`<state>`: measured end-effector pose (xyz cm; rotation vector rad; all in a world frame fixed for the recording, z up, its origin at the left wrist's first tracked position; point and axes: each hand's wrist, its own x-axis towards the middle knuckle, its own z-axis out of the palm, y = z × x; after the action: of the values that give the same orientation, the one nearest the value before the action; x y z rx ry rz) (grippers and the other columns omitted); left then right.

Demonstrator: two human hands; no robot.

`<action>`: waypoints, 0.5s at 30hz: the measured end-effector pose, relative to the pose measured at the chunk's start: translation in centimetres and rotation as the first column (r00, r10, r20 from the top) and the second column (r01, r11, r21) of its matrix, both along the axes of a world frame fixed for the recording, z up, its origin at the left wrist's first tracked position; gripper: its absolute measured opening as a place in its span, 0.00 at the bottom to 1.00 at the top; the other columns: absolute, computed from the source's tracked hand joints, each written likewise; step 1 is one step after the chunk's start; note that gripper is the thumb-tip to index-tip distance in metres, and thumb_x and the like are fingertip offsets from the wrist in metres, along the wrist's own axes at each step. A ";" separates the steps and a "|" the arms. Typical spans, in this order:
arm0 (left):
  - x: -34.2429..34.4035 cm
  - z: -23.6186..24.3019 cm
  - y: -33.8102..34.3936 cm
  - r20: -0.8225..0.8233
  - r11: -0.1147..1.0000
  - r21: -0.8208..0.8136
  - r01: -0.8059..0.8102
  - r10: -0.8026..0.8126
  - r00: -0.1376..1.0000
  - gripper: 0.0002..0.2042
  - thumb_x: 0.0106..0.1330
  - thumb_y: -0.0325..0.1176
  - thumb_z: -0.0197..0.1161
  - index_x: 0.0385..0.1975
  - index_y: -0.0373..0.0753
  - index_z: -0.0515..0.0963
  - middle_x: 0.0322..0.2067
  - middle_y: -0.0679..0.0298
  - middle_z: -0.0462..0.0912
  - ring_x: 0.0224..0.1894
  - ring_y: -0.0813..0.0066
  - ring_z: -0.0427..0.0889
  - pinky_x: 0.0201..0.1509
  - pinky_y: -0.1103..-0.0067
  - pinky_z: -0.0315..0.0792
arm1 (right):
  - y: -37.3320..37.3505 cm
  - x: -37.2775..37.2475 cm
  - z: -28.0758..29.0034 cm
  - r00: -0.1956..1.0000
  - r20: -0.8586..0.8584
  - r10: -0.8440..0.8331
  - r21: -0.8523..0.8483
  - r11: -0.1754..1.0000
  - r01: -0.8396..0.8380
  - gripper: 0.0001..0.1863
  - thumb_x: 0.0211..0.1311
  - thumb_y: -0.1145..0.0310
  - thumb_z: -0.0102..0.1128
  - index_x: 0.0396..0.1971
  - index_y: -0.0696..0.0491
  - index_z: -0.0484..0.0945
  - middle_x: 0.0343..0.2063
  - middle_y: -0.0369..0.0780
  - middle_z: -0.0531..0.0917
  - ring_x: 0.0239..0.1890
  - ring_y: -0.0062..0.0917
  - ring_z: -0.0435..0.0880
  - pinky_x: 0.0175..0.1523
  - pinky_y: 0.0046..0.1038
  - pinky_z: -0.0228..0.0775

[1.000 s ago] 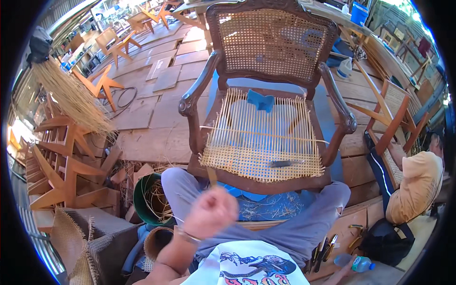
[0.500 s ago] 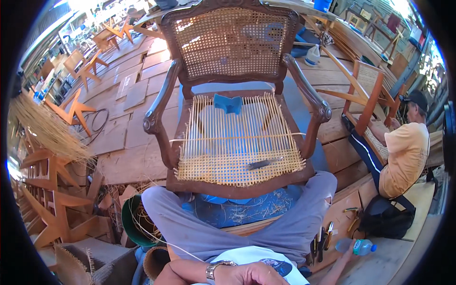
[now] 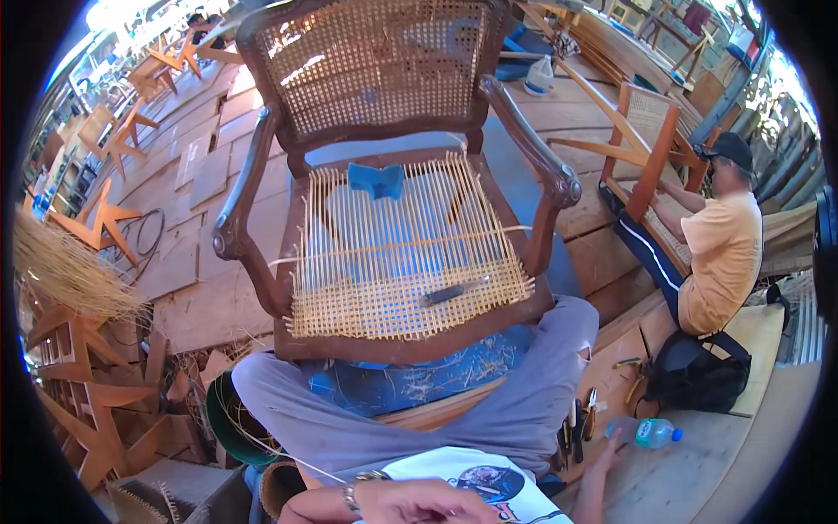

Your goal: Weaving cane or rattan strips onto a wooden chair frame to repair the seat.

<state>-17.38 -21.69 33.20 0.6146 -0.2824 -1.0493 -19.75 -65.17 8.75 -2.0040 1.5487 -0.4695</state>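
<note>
Before me stands a carved wooden armchair (image 3: pixel 253 272) with a cane back. Pale cane strands (image 3: pixel 401 218) are stretched over its seat, densely woven toward the front edge. On the weaving lie a dark-handled tool (image 3: pixel 443 295) with a narrow metal blade and a blue notched piece (image 3: pixel 375 181). My left hand (image 3: pixel 419 500), wearing a metal watch, is in front of my shirt; its fingers are blurred and cut off by the lower edge. Low at the right, my right hand (image 3: pixel 614 446) has fingers apart beside the base of a lying plastic bottle (image 3: pixel 656 433).
Pliers (image 3: pixel 591 410) and other hand tools lie by my right knee. A green bucket (image 3: pixel 229 428) holding cane is at my left. At the right, a person (image 3: pixel 720 227) sits by another chair (image 3: pixel 642 140), with a black backpack (image 3: pixel 698 371) behind. Wooden chair frames (image 3: pixel 96 393) stand left.
The view has shifted, so the chair sits further left and higher. My right hand has come off the bottle and drawn back leftward; the bottle stays lying in place.
</note>
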 end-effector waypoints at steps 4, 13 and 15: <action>0.5 -3.9 3.3 0.060 0.860 0.170 -0.480 0.478 0.877 0.14 0.70 0.42 0.53 0.38 0.35 0.75 0.33 0.57 0.81 0.25 0.78 0.72 0.28 0.81 0.65 | -2.1 -3.7 0.0 0.992 -0.103 -0.077 -0.018 0.997 0.075 0.35 0.61 0.58 0.65 0.64 0.57 0.62 0.57 0.45 0.73 0.55 0.34 0.75 0.61 0.35 0.66; 1.6 -5.6 21.4 0.811 -0.542 0.497 -0.678 0.568 0.140 0.11 0.71 0.40 0.55 0.32 0.39 0.74 0.18 0.75 0.67 0.17 0.92 0.57 0.18 0.89 0.48 | -0.6 21.4 7.7 0.570 0.546 0.614 0.029 0.666 -0.745 0.14 0.72 0.60 0.50 0.45 0.55 0.74 0.35 0.34 0.77 0.37 0.15 0.76 0.42 0.18 0.71; 2.2 -8.1 26.8 0.828 -0.592 0.519 -0.616 0.527 0.191 0.10 0.70 0.38 0.56 0.30 0.39 0.74 0.17 0.74 0.69 0.15 0.91 0.59 0.16 0.87 0.50 | 0.4 27.9 9.3 0.491 0.531 0.691 0.067 0.543 -0.837 0.14 0.71 0.59 0.52 0.45 0.53 0.75 0.33 0.33 0.79 0.33 0.15 0.77 0.39 0.18 0.71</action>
<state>-15.21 5.08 25.13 1.7947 0.9758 0.5382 8.11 -64.75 18.05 -1.9010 0.2769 -0.2364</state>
